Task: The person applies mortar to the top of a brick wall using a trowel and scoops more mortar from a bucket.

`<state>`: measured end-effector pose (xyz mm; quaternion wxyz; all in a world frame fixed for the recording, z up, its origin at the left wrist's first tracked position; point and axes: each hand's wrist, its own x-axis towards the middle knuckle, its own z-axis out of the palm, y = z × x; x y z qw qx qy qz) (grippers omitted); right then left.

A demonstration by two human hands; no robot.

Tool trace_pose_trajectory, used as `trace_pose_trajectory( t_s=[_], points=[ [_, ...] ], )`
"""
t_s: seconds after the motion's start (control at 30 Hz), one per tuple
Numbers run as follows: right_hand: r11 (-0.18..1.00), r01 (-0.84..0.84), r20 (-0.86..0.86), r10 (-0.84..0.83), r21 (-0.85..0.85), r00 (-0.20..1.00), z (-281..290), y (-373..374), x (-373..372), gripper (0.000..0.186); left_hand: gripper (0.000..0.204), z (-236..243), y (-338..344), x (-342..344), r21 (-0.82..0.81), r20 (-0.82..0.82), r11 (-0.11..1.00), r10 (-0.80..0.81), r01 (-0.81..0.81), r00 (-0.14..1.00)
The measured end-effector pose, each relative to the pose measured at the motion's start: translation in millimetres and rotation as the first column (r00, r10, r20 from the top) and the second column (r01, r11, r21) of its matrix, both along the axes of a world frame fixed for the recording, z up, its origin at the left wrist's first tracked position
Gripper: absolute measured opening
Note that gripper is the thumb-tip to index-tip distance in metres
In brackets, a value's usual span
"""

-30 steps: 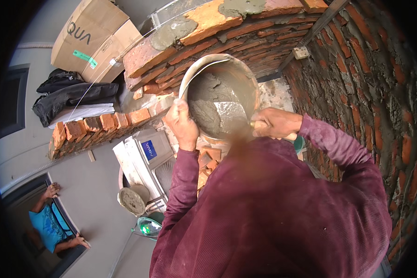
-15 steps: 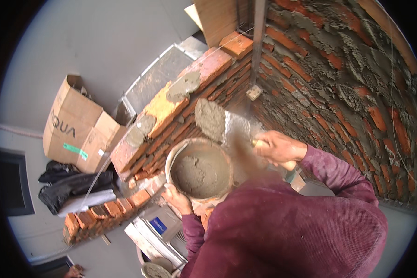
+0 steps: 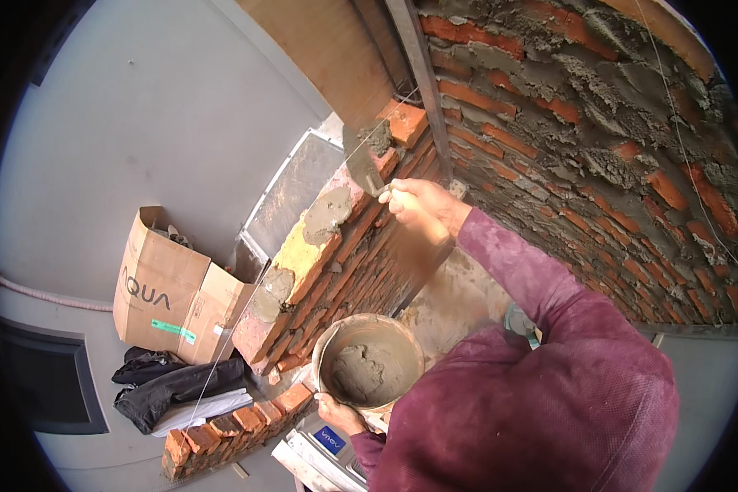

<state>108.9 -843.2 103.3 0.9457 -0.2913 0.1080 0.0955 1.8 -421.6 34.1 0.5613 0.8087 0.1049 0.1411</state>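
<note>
My right hand [image 3: 425,202] is wrapped around the handle of a trowel [image 3: 362,166]. Its grey-smeared blade lies over the far end of the low brick wall [image 3: 359,234], against a lump of mortar [image 3: 377,138] beside a loose orange brick [image 3: 407,123]. Two more patches of mortar [image 3: 328,215] are spread along the wall's top. Close to my body, my left hand [image 3: 342,412] grips the side of a round bucket [image 3: 416,348] that holds wet mortar [image 3: 361,373]. Part of the left fingers is hidden by the bucket.
A string [image 3: 246,303] runs above the low wall. To the right rises a tall brick wall [image 3: 582,164] smeared with mortar. At left stand a cardboard box [image 3: 168,287], dark cloth [image 3: 172,394] and a row of bricks [image 3: 234,430]. A wooden board [image 3: 320,49] stands behind.
My right hand has carried the mortar-laden trowel from beside the bucket to the wall's far end, where a fresh lump now lies. My left hand stays on the bucket. The view has shifted.
</note>
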Motion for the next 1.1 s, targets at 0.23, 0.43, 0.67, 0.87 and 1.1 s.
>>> trace_pose_trajectory(
  t_s=[0.23, 0.43, 0.67, 0.87, 1.1],
  points=[
    [0.045, -0.206, -0.202, 0.071, -0.978, 0.977, 45.6, -15.3, -33.4, 0.034, 0.047, -4.4, 14.6, -3.6, -0.041, -0.05, 0.999, 0.021, -0.024, 0.999],
    [-0.185, -0.278, -0.292, 0.053, -0.943, 0.955, 37.5, -81.2, 0.1, 0.037, 0.047, -35.5, 29.3, 4.2, 0.044, -0.035, 0.999, 0.0, 0.002, 0.999],
    [0.141, -0.357, -0.328, 0.195, -0.923, 0.925, 83.0, -42.2, -23.3, 0.041, 0.046, -75.6, 43.7, 1.5, -0.004, 0.016, 0.995, 0.1, -0.1, 0.995],
    [0.468, -0.301, -0.351, -0.022, -0.831, 0.936, 66.4, -75.2, 20.5, 0.032, 0.046, -81.8, 47.4, -4.0, 0.076, -0.113, 0.995, 0.075, -0.067, 0.991],
    [0.204, -0.383, -0.378, 0.063, -0.901, 0.924, 61.3, -60.1, -4.2, 0.029, 0.046, -64.0, 46.7, -9.0, 0.12, -0.135, 0.992, 0.058, -0.042, 0.989]
  ],
)
